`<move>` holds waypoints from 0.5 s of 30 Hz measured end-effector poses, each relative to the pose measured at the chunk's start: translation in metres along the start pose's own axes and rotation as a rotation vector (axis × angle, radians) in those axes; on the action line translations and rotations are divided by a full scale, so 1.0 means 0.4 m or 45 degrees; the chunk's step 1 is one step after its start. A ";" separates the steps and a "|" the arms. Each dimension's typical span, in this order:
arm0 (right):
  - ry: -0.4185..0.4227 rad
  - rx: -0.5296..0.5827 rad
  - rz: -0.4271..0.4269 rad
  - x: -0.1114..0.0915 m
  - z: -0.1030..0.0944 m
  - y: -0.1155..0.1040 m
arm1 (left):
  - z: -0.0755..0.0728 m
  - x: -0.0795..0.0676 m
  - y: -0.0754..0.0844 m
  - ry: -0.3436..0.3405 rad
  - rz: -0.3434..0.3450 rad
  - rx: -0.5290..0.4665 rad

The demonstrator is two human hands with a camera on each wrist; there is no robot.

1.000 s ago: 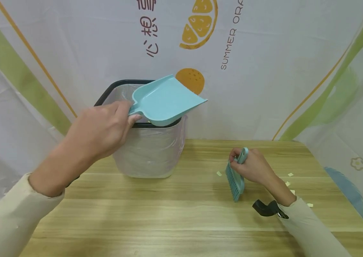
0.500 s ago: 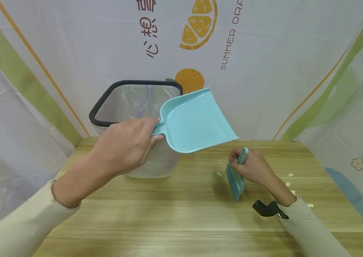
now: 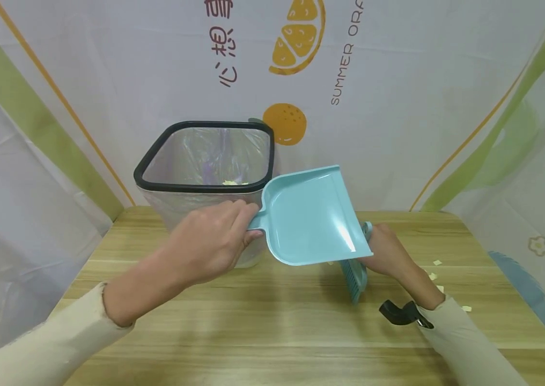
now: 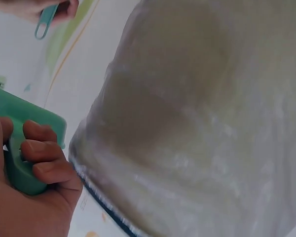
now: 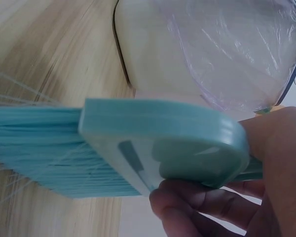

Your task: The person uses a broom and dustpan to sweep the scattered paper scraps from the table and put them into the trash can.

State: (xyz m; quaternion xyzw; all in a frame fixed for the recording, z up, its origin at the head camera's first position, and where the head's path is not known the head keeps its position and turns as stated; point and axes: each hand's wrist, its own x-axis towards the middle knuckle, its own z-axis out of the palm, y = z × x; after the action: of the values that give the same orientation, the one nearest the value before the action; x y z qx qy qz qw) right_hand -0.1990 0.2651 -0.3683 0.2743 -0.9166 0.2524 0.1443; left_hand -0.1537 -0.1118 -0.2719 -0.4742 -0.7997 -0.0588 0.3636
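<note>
My left hand (image 3: 210,241) grips the handle of a light blue dustpan (image 3: 308,220), held in the air in front of the bin's right side. No scraps show on its pan. In the left wrist view the fingers (image 4: 49,158) curl round that handle. My right hand (image 3: 388,254) holds a small blue-green hand brush (image 5: 163,118), its bristles pointing down near the table. Part of the brush and of the right hand is hidden behind the dustpan in the head view. A bin (image 3: 205,188) with a black rim and a clear plastic liner stands at the back left, pale scraps inside.
Several pale scraps (image 3: 440,288) lie on the wooden table (image 3: 272,332) near the right forearm. A black strap-like piece (image 3: 400,313) sits at the right wrist. White printed cloth (image 3: 374,134) hangs behind and at both sides.
The left hand has brought the dustpan from over the bin's opening to the right and down, toward the brush. The bin's opening shows more fully. The right hand has stayed put.
</note>
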 end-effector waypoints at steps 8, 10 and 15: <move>-0.045 -0.009 0.141 0.007 -0.003 -0.012 | 0.050 -0.033 0.014 -0.171 -0.024 -0.013; -0.047 -0.023 0.159 0.008 -0.003 -0.015 | 0.060 -0.041 0.017 -0.205 -0.034 -0.021; -0.065 -0.006 0.175 0.005 -0.005 -0.018 | 0.085 -0.063 0.021 -0.258 -0.068 -0.052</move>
State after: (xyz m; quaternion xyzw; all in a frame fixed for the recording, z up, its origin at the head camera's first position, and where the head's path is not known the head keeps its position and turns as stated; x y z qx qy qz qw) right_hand -0.1963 0.2601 -0.3628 0.2166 -0.9372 0.2526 0.1040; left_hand -0.1577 -0.1102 -0.3149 -0.4636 -0.8433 -0.0365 0.2695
